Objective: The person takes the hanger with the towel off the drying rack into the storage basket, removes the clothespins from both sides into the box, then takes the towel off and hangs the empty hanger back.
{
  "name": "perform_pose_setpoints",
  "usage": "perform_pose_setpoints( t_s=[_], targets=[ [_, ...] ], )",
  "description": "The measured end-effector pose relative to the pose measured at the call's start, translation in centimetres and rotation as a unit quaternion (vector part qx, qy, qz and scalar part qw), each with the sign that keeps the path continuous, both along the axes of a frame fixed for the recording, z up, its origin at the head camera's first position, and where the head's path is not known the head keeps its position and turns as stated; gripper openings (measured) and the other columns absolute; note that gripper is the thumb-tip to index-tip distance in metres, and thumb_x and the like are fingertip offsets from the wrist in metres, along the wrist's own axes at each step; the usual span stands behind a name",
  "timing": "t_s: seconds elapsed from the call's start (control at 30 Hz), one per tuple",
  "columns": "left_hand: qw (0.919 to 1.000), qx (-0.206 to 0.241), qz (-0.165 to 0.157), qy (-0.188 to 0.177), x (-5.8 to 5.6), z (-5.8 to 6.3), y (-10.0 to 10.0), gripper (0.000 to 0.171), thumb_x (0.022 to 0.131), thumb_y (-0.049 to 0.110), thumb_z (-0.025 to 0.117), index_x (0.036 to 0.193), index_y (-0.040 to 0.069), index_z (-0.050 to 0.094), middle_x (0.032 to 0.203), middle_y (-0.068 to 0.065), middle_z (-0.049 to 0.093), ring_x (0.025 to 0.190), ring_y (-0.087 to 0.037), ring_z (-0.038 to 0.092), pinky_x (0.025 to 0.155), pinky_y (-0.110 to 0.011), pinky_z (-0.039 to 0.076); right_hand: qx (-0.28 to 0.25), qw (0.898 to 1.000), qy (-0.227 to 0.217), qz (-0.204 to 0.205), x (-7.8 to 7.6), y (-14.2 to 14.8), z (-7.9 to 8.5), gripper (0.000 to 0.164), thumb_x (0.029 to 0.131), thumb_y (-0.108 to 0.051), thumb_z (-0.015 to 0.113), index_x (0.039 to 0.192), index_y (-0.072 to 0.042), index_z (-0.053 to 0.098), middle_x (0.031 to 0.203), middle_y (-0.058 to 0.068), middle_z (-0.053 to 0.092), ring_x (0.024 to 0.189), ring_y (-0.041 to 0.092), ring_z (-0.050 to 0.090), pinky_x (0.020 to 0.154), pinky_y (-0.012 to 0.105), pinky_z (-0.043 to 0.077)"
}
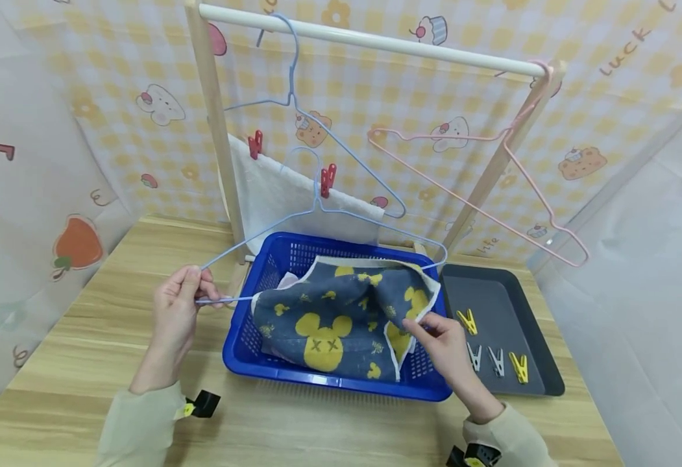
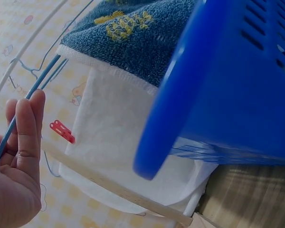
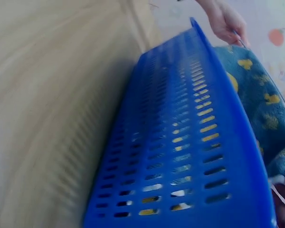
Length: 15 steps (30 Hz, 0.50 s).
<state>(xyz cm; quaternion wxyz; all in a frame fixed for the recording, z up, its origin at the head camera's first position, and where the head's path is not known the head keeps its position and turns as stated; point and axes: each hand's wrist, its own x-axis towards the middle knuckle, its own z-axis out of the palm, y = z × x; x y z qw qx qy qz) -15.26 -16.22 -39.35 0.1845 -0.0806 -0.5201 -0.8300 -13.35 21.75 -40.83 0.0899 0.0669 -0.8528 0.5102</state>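
My left hand [image 1: 180,305] grips the left end of a blue wire hanger [image 1: 273,225], which stands above a basket. Draped over the hanger's lower bar is a dark blue towel [image 1: 294,324] with yellow mouse heads and a white border. The fingers of my right hand [image 1: 447,347] pinch the towel near its right edge, where a corner is folded over. Beneath lies the blue plastic basket [image 1: 341,383], partly covered by the towel. In the left wrist view, the hanger wire [image 2: 37,85] runs between the left hand's fingers.
Behind the basket stands a rack with a white rail [image 1: 370,42]. On it hang another blue hanger [image 1: 346,148], with a white cloth [image 1: 300,194] held by red clothespins [image 1: 328,180] nearby, and a pink hanger [image 1: 448,191]. A dark tray [image 1: 527,324] at right carries several yellow and grey clothespins [image 1: 518,368].
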Motion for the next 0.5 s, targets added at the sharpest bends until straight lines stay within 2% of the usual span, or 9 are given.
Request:
perform_pose_setpoints(
  t_s=[0.1,0.23,0.3,0.37,0.47,0.5],
  targets=[
    [1.0,-0.006,0.0,0.002,0.0,0.0,-0.1,0.031,0.1,0.009,0.042,0.076,-0.004,0.057,0.057,-0.004,0.06,0.049,-0.012,0.061,0.048,-0.02,0.052,0.034,0.998,-0.03,0.047,0.3,-0.1,-0.4,0.024,0.081,-0.001,0.07,0.06,-0.001,0.06,0.049,-0.008,0.035,0.042,0.0,0.029,0.04,0.018,0.026],
    [0.9999,-0.01,-0.004,0.0,-0.1,0.0,-0.1,0.031,0.1,0.01,0.043,0.075,-0.002,0.058,0.057,-0.004,0.06,0.049,-0.012,0.061,0.048,-0.02,0.052,0.042,0.992,-0.079,0.092,0.3,0.1,-0.3,0.013,0.081,-0.007,0.072,0.08,0.002,0.064,0.056,-0.003,0.049,0.046,0.002,0.04,0.042,0.019,0.033],
    [0.9999,-0.007,-0.01,0.002,-0.1,0.0,-0.2,0.031,0.1,0.009,0.043,0.075,-0.001,0.058,0.057,-0.004,0.06,0.05,-0.012,0.061,0.048,-0.02,0.051,0.015,0.994,-0.073,0.078,0.1,0.2,0.1,0.018,0.082,-0.009,0.072,0.094,0.001,0.063,0.068,-0.001,0.055,0.055,0.004,0.047,0.048,0.02,0.041],
    [0.9998,-0.009,-0.016,0.003,-0.1,-0.1,-0.2,0.031,0.1,0.009,0.042,0.075,0.001,0.059,0.057,-0.003,0.06,0.05,-0.012,0.061,0.048,-0.019,0.051,-0.032,0.997,-0.044,0.053,-0.3,0.3,0.6,0.021,0.084,-0.008,0.069,0.102,0.002,0.062,0.081,0.003,0.062,0.065,0.01,0.054,0.056,0.023,0.048],
    [0.9996,-0.017,-0.023,0.005,-0.1,-0.1,-0.3,0.031,0.1,0.008,0.042,0.075,0.002,0.06,0.057,-0.003,0.06,0.051,-0.012,0.062,0.047,-0.019,0.051,-0.075,0.997,0.005,0.019,-1.0,0.3,1.4,0.023,0.088,-0.006,0.063,0.109,0.003,0.064,0.093,0.001,0.066,0.074,0.012,0.057,0.061,0.022,0.05],
    [0.9995,-0.019,-0.024,0.005,-0.1,-0.1,-0.3,0.031,0.1,0.008,0.042,0.075,0.003,0.06,0.056,-0.003,0.06,0.051,-0.012,0.062,0.047,-0.019,0.051,-0.08,0.997,0.012,0.012,-1.2,0.2,1.6,0.022,0.09,-0.007,0.062,0.109,0.003,0.064,0.092,-0.001,0.066,0.072,0.012,0.056,0.059,0.021,0.049]
  ],
)
